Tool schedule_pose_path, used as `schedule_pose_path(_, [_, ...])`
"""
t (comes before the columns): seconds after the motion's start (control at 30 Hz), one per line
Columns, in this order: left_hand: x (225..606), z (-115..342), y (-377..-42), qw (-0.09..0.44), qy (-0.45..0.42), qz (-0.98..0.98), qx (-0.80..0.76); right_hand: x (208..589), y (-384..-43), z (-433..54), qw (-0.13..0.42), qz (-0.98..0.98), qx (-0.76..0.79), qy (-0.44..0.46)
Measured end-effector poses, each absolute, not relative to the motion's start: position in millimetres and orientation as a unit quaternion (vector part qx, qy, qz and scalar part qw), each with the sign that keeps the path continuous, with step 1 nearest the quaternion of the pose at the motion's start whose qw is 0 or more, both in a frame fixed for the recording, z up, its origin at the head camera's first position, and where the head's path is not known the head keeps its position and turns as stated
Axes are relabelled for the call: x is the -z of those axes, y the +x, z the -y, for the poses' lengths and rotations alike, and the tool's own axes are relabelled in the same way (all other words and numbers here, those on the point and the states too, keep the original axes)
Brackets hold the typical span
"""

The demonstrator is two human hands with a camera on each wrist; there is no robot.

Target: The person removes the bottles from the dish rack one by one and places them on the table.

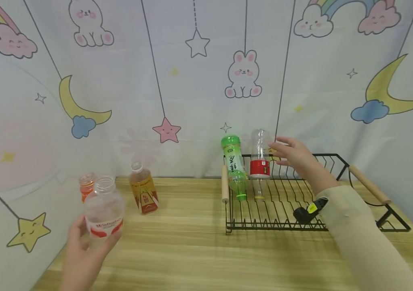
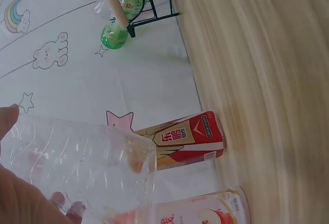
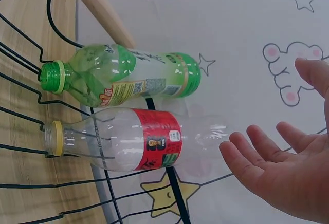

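My left hand (image 1: 89,246) grips a clear plastic bottle (image 1: 104,206) with a red-and-white label, upright above the table's left side. In the left wrist view its ribbed, see-through body (image 2: 77,162) fills the lower left. My right hand (image 1: 293,155) is spread with nothing in it, fingertips close beside the base of a clear bottle with a red label (image 1: 260,167). That bottle stands upside down in the black wire rack (image 1: 283,228), neck down. Left of it, a green-tinted bottle (image 1: 233,161) leans in the rack the same way.
On the table (image 1: 177,242) stand an orange-and-red labelled bottle (image 1: 144,194) and, partly hidden behind the held bottle, a smaller orange-labelled one (image 1: 85,184). The rack has wooden handles (image 1: 369,184) at both ends. A patterned curtain (image 1: 199,93) hangs behind.
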State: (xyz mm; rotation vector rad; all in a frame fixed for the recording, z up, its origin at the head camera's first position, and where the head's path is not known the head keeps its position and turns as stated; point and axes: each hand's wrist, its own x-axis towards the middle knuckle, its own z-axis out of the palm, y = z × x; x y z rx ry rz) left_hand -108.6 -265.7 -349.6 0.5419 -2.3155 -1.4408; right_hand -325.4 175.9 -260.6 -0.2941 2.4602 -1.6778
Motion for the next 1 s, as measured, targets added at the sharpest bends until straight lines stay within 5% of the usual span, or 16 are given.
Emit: schedule_pose_path(1.0, [394,295,-139,0.157,0.199,0.8,0.544,320,-360,-181,0.119,-0.776,0.619,-0.001])
